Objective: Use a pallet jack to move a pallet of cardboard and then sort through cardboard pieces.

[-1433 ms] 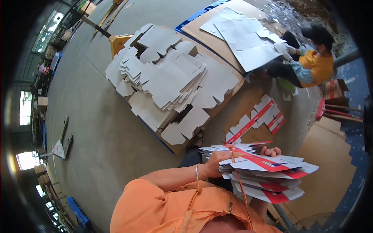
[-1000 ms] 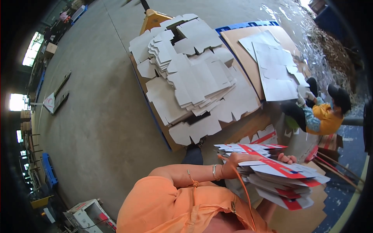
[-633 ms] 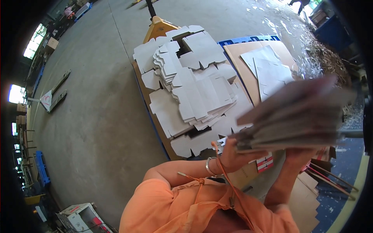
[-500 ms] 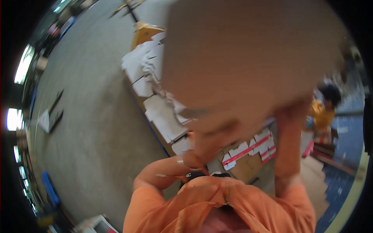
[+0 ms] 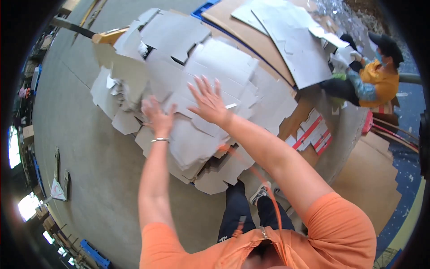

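Two bare arms in orange sleeves come forward over the pile of flat grey-white boxes. Nearest on the pile is its low edge, just beyond the person's dark trousers; an orange cord hangs between the arms. Farther on, the left hand is over the left side of the pile, and the right hand is more over its middle. Both have the palm down and the fingers spread, and neither grips anything. I cannot tell if every finger touches the cardboard. The upper box seems to have its long axis going away from the person and a little to the right; by my judgement, the right hand is nearer to its middle. To the right, apart from the pile, lie flat boxes with red stripes. Farthest are large grey sheets, with a gloved co-worker beside them.
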{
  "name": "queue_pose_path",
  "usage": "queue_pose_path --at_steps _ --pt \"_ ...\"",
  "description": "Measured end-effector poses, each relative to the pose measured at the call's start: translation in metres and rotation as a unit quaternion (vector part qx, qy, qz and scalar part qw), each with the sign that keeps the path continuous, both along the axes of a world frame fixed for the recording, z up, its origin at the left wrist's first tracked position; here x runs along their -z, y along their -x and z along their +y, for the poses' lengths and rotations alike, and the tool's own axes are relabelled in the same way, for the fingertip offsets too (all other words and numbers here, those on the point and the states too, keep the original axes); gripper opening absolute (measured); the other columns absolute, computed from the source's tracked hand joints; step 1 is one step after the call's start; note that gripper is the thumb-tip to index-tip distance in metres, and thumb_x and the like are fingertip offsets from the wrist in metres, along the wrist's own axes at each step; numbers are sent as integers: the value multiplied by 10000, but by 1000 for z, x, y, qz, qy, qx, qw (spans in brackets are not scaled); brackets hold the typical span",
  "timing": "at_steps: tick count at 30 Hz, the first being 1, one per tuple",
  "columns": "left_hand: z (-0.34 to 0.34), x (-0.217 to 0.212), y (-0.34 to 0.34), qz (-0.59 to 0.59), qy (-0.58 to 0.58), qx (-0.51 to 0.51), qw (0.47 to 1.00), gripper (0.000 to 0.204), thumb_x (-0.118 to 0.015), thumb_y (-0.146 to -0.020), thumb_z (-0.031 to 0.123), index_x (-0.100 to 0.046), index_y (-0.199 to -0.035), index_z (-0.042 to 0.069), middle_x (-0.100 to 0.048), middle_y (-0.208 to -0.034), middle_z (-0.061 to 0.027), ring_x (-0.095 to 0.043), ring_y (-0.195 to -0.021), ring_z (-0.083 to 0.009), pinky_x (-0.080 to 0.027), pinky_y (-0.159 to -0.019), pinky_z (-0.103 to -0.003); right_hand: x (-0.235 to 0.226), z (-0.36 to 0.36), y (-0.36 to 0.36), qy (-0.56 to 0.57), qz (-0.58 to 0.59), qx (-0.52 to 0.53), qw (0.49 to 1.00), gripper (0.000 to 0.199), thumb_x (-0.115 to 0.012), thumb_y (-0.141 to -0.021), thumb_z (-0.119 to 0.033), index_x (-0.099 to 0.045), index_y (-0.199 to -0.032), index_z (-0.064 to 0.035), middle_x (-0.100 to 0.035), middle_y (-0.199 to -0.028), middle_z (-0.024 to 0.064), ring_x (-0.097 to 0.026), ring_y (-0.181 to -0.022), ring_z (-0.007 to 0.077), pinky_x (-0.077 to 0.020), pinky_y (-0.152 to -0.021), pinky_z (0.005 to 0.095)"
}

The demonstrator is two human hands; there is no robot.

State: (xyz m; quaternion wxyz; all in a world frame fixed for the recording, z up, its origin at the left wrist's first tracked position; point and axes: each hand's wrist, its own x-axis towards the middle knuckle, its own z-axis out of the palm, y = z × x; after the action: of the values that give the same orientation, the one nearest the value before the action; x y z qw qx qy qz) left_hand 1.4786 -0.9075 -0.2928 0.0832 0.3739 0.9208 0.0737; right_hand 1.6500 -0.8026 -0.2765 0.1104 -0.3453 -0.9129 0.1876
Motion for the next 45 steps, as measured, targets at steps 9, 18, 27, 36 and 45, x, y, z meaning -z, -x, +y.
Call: queue_pose_path --at_steps 9,18,27,36,45 --pt "-3 80 -70 101 7 42 994 854 -426 -710 714 -181 -1384 249 -25 -1447 -145 27 -1329 -336 -13 -901 -707 107 -9 -77 46 62 8 997 741 -503 -754 -517 -235 -1364 -195 -107 -1450 72 -21 -1346 247 8 -1041 527" --pt "-7 36 -70 131 24 43 990 946 -427 -707 720 -135 -1390 133 111 -1423 -176 43 -1328 -330 -18 -933 -679 116 -85 -314 58 164 342 924 494 -505 -631 -44 -484 -1124 -50 -430 -1214 163 -389 -1145 326 -323 -916 463" --pt "-173 41 -364 -308 151 461 818 533 -616 -731 115 -425 -1225 62 -278 -1359 -188 -220 -1281 -363 -179 -1032 -477 285 -327 -616 525 -271 497 635 472 -591 -725 -263 -507 -1145 -65 -516 -1167 149 -494 -1079 306 -414 -900 404" --pt "-275 99 -429 -229 333 483 776 395 -626 -726 200 -526 -1077 52 -589 -1013 -65 -487 -1064 -255 -301 -957 -429 443 -279 -628 433 -74 482 758 768 -657 -708 -306 -272 -1334 -83 -253 -1392 121 -296 -1259 268 -294 -1019 382" --pt "-259 107 -437 -220 341 487 773 277 -613 -706 153 -557 -964 71 -596 -942 -44 -523 -997 -241 -335 -919 -399 502 -298 -587 314 -65 571 756 904 -735 -639 -286 -217 -1353 -94 -240 -1385 101 -188 -1287 314 -252 -1042 364"
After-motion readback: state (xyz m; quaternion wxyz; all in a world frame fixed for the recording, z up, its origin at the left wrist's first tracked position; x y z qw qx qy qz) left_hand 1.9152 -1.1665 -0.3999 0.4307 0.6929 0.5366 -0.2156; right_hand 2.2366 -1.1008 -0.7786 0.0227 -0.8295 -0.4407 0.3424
